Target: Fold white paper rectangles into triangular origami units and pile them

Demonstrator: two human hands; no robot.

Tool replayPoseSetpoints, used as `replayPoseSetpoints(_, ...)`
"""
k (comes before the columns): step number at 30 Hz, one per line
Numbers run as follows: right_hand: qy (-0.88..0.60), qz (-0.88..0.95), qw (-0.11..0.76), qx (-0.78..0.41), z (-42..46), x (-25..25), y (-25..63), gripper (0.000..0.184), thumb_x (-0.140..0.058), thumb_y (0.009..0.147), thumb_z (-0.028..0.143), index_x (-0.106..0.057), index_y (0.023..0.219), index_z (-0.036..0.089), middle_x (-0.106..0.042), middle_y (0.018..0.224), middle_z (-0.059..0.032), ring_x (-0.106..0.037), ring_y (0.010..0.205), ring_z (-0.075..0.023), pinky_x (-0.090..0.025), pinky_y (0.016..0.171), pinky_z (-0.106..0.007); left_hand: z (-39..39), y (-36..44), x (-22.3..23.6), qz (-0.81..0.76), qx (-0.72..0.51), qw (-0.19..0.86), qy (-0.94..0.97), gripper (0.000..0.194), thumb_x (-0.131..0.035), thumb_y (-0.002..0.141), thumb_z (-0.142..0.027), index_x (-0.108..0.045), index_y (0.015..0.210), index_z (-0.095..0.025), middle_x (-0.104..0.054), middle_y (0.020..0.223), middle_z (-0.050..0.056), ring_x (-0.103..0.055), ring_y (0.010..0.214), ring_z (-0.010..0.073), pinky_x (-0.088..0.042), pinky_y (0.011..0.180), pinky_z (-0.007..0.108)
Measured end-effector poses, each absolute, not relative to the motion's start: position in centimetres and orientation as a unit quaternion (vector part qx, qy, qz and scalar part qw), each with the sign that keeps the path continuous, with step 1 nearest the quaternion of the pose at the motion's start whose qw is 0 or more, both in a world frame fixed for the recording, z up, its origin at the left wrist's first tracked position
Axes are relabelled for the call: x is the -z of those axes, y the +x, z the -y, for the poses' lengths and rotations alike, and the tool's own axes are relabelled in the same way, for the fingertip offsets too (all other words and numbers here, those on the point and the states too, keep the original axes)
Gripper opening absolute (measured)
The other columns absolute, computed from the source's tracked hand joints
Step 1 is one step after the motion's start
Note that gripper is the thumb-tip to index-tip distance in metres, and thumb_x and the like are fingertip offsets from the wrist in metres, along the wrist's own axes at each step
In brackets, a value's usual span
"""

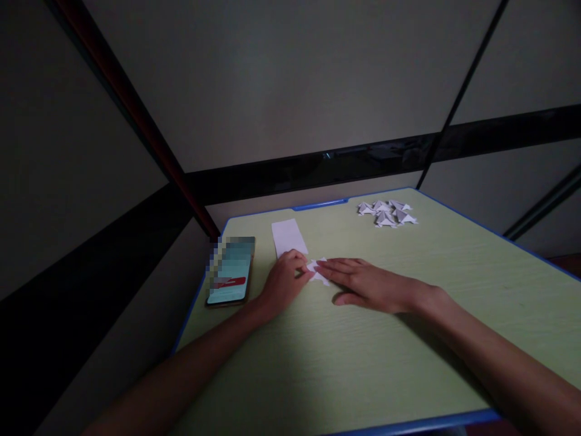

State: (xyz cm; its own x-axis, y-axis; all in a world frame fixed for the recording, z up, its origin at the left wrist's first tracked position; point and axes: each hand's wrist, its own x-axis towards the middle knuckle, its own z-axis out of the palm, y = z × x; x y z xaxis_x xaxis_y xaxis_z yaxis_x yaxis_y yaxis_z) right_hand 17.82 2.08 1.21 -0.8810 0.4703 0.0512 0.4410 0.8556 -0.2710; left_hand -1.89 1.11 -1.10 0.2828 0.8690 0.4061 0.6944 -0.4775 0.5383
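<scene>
A small white folded paper piece point(318, 270) lies on the green table point(345, 357), between my two hands. My left hand point(285, 280) is curled, its fingertips pinching the paper's left edge. My right hand point(367, 283) lies flat with fingers stretched out, pressing down on the paper's right part. Most of the paper is hidden under my fingers.
A white paper sheet point(289, 237) lies just behind my left hand. A phone point(230, 272) with a lit screen rests at the table's left edge. Several folded paper figures point(387, 212) are heaped at the far right corner. Walls surround the blue-rimmed table.
</scene>
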Motion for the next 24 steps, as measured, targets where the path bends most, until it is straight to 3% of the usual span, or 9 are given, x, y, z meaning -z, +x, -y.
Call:
replayPoseSetpoints(3,-0.230,0.961,0.047,-0.143,-2.1,-1.4,18.1,0.052,-0.039,0.080,0.041,-0.029,0.127,0.022,-0.028,0.133,-0.0093,-0.027,0.120,-0.0218,-0.024,0.096,-0.039,-1.1,-1.8,1.0,-0.504,-0.326,0.115,0.792,0.011,-0.056,0.066,-0.012,-0.051,0.056,-0.015,-0.054,0.077,0.003,-0.051,0.078,0.0153,-0.042,0.072,0.030)
replayPoseSetpoints(7,-0.239,0.960,0.043,-0.138,-1.8,-1.5,17.8,0.055,-0.044,0.077,0.042,-0.033,0.125,0.019,-0.026,0.134,-0.0121,-0.026,0.121,-0.0245,-0.024,0.097,-0.042,-0.9,-1.6,0.9,-0.522,-0.310,0.097,0.789,0.004,-0.056,0.066,-0.014,-0.053,0.068,-0.016,-0.054,0.076,0.002,-0.050,0.077,0.0156,-0.042,0.073,0.031)
replayPoseSetpoints(11,-0.252,0.958,0.043,-0.132,-1.3,-1.5,17.4,0.058,-0.044,0.076,0.042,-0.030,0.127,0.017,-0.026,0.133,-0.0147,-0.023,0.121,-0.0277,-0.023,0.096,-0.045,-0.9,-1.6,0.9,-0.552,-0.297,0.099,0.773,0.016,-0.056,0.065,-0.015,-0.054,0.081,-0.016,-0.055,0.079,0.002,-0.051,0.076,0.0158,-0.042,0.072,0.032)
replayPoseSetpoints(24,-0.270,0.954,0.010,-0.132,-0.8,-1.4,17.1,0.059,-0.040,0.079,0.041,-0.024,0.129,0.015,-0.023,0.135,-0.0135,-0.019,0.122,-0.0320,-0.021,0.096,-0.047,-1.7,-1.6,1.0,-0.583,-0.286,0.155,0.744,0.008,-0.055,0.063,-0.015,-0.055,0.071,-0.014,-0.055,0.066,0.000,-0.051,0.065,0.0127,-0.042,0.064,0.026)
